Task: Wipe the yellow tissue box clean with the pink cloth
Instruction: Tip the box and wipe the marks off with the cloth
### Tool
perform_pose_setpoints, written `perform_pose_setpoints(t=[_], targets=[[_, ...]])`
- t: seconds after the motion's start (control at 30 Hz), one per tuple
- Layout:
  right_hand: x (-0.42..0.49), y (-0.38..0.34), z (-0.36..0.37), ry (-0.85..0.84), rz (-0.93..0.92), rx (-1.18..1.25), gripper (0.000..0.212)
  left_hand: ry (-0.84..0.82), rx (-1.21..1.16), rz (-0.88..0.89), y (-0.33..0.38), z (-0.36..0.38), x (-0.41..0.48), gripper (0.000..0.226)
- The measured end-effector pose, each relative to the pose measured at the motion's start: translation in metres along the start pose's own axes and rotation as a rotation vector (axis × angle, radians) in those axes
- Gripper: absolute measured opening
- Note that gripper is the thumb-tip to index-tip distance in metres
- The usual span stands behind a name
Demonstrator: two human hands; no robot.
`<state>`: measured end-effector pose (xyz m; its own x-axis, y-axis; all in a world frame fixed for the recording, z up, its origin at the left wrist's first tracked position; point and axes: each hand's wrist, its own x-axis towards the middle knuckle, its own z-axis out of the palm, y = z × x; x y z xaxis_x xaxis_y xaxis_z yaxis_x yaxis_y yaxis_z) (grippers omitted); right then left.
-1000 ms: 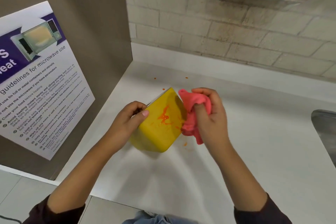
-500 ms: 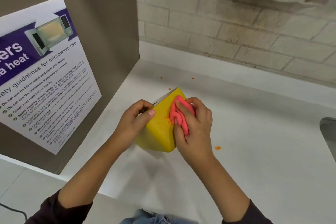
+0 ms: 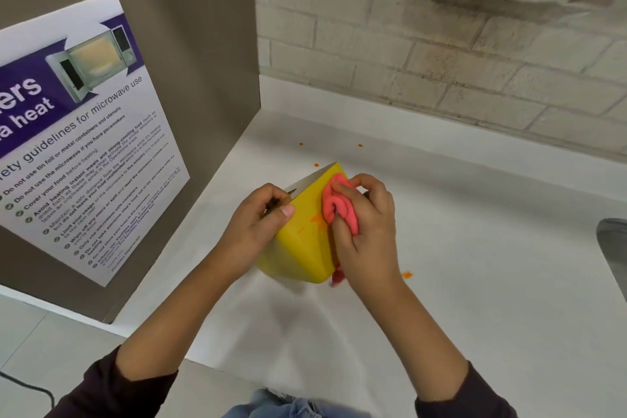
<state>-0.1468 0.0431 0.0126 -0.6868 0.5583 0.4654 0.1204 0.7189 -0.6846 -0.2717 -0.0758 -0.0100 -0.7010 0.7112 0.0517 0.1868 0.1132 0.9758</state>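
A: Why is the left hand (image 3: 261,224) clamped on the yellow tissue box (image 3: 302,241)?

B: To brace it, I'd say. Fingers wrap the box's left edge with the thumb on its upturned face, holding it tilted on one corner so that face meets the cloth.

A: And the right hand (image 3: 364,231)?

B: Closed around the bunched pink cloth (image 3: 339,210), pressing it against the upper right part of the box's face. A wad probably gives firmer pressure than a flat sheet.

A: Is the box clean?

B: Not yet; orange smears (image 3: 314,221) show on the face just left of the cloth.

A: Where's the box standing?

B: On the white counter (image 3: 475,282). Orange specks (image 3: 406,275) lie right of the box and beyond it; a microwave poster (image 3: 78,132) hangs well to its left.
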Motion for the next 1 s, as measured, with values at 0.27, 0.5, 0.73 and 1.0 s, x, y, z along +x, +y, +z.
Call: perform_pose_setpoints(t=[0.27, 0.5, 0.73, 1.0], targets=[[-0.012, 0.015, -0.005, -0.055, -0.311, -0.036, 0.034, -0.008, -0.047, 0.017, 0.004, -0.001, 0.0, 0.045], [0.009, 0.004, 0.003, 0.043, -0.001, 0.111, 0.024, 0.01, -0.003, -0.011, 0.006, -0.001, 0.002, 0.045], [-0.006, -0.004, 0.004, -0.143, -0.338, 0.163, 0.026, -0.01, -0.085, 0.036, 0.004, -0.004, 0.004, 0.05], [0.013, 0.002, -0.004, -0.018, -0.002, 0.237, 0.026, 0.006, -0.008, -0.022, -0.004, 0.0, 0.003, 0.035]])
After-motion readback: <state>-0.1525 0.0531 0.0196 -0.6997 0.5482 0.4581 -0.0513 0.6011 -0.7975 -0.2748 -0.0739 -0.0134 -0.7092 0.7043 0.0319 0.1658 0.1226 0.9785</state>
